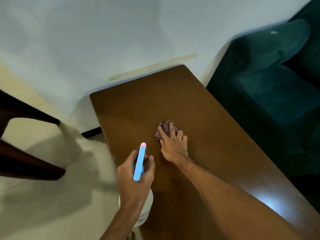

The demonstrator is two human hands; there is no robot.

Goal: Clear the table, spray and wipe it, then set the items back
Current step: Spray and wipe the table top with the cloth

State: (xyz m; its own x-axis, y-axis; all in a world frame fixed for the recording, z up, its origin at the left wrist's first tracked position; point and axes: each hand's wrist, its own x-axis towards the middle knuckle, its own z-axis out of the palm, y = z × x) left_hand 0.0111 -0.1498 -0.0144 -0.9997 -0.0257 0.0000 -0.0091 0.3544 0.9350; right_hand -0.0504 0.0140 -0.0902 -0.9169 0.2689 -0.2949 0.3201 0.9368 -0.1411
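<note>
A brown wooden table point(155, 101) runs from the wall toward me, its top bare apart from a cloth. My right hand point(173, 144) presses flat on a crumpled red checked cloth point(167, 128) near the table's middle. My left hand point(136, 177) grips a spray bottle point(140, 161) with a blue trigger head and pink nozzle, held over the table's left edge. The nozzle points away from me toward the wall. The bottle's white body point(147, 205) shows below my wrist, mostly hidden by the hand.
A dark green sofa point(268, 94) stands close along the table's right side. Dark wooden furniture legs point(26, 163) stand on the pale tiled floor point(52, 196) at left. A white wall point(103, 40) backs the table's far end.
</note>
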